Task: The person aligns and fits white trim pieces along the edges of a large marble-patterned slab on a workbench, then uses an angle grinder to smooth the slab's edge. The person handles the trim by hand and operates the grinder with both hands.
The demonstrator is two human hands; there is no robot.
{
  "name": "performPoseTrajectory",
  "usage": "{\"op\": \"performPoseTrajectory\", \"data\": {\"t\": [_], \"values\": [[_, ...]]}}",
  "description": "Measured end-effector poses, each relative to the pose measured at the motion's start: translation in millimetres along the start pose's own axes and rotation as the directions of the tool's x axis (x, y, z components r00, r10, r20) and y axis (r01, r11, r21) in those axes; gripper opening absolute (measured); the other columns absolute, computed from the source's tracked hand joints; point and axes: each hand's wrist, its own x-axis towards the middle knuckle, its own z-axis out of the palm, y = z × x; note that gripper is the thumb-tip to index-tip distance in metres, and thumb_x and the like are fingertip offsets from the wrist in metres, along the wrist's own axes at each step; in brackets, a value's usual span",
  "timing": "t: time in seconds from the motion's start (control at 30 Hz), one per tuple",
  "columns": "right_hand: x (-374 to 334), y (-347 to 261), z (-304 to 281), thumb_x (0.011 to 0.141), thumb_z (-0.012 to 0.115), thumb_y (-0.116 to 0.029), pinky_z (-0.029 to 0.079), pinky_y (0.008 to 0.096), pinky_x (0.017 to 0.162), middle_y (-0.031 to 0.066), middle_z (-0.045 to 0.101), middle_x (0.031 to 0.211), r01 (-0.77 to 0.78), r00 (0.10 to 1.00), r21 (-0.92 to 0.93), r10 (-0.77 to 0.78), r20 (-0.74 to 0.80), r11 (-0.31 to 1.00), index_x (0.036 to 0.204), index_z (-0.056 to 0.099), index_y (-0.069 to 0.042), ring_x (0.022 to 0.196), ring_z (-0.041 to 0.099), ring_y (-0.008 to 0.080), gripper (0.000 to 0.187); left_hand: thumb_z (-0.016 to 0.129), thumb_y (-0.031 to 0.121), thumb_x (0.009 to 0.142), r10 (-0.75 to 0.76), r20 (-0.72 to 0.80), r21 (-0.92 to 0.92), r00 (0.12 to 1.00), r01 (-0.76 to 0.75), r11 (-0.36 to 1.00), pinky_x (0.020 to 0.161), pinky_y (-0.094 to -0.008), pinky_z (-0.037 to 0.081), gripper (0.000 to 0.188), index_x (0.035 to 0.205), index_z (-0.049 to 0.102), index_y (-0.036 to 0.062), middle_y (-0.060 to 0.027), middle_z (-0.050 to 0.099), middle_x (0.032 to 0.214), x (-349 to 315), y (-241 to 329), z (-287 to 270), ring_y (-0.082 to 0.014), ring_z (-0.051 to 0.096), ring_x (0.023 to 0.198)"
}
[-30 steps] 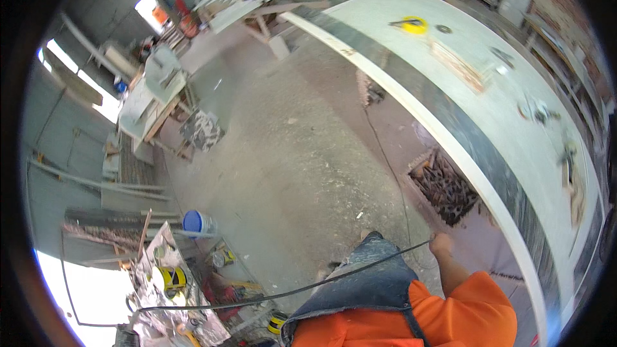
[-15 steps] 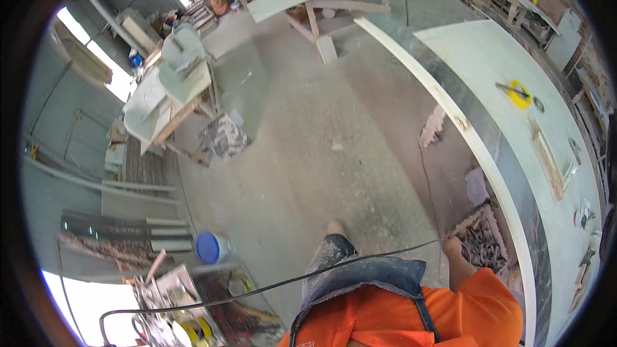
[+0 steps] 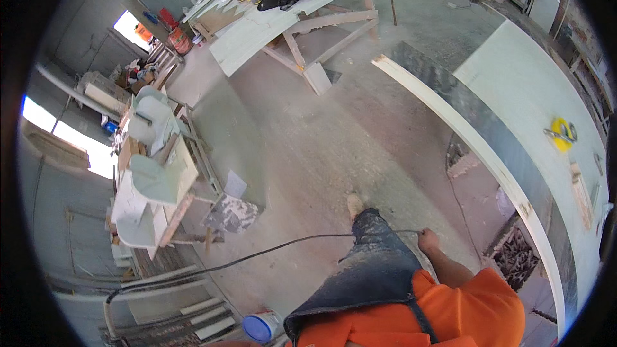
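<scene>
My right hand (image 3: 429, 241) is closed around a thin dark cable (image 3: 276, 243), beside my right thigh. The cable runs left from it across my leg and over the floor, then bends down near the lower left edge. A dark, dusty apron (image 3: 360, 273) covers my front over an orange shirt. A sliver of skin shows at the lower edge left of my body, but my left hand itself is out of view. One of my shoes (image 3: 355, 204) is on the dusty floor ahead.
On the right, a long workbench with a pale edge strip (image 3: 475, 148) carries a pale slab (image 3: 533, 83) and yellow tape (image 3: 562, 135). A crate of rubble (image 3: 514, 254) stands beneath. Ahead is a slab-topped table (image 3: 257, 32); left, a cluttered bench (image 3: 154, 180) and a blue-lidded bucket (image 3: 258, 328).
My view has shifted forward along the bench. My right hand has moved forward and left with the cable, away from the rubble crate. The far table looks nearer.
</scene>
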Motion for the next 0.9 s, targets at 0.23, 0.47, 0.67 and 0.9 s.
{"op": "performPoseTrajectory", "data": {"t": [0.23,0.47,0.67,0.9], "values": [[165,-330,-18,0.096,0.058,-0.034,0.051,0.0533,0.089,0.0271,0.070,0.105,0.293,0.955,0.113,-0.285,-0.083,0.949,0.112,0.068,-0.001,0.105,0.065,0.0462,0.038,0.061,0.054,0.089,-0.182,0.077,0.133,0.980,0.171,0.976,0.073,-0.0521,0.055,0.030,0.103,0.067,0.0279,-0.0036,0.069,0.092,-118,-185,57,-0.0279,0.068,0.082],[267,-655,-164,0.102,0.058,-0.022,0.049,0.0381,0.093,0.0160,0.070,0.105,0.734,0.652,0.506,-0.260,-0.712,0.453,0.120,0.063,-0.005,0.102,0.066,0.0304,0.025,0.061,0.053,0.089,-0.369,0.146,0.010,0.918,0.371,0.928,0.076,-0.0525,0.055,0.035,0.107,0.067,0.0239,-0.0058,0.070,0.096,-253,-415,140,-0.0295,0.069,0.086],[378,-750,-279,0.107,0.055,-0.027,0.048,0.0316,0.082,0.0081,0.065,0.100,0.853,0.454,0.472,0.127,-0.882,0.224,0.117,0.062,-0.002,0.091,0.059,0.0172,0.028,0.062,0.053,0.089,-0.530,0.329,-0.218,0.781,0.609,0.762,0.078,-0.0528,0.055,0.039,0.111,0.067,0.0205,-0.0076,0.070,0.099,-405,-621,248,-0.0308,0.069,0.089],[403,-710,-411,0.108,0.055,-0.030,0.048,0.0273,0.077,0.0006,0.062,0.101,0.882,0.251,0.396,0.458,-0.853,0.255,0.118,0.061,-0.004,0.092,0.056,0.0099,0.028,0.062,0.052,0.089,-0.504,0.609,-0.459,0.613,0.790,0.406,0.080,-0.0532,0.055,0.044,0.115,0.066,0.0165,-0.0098,0.071,0.102,-588,-758,459,-0.0324,0.069,0.092]]}}
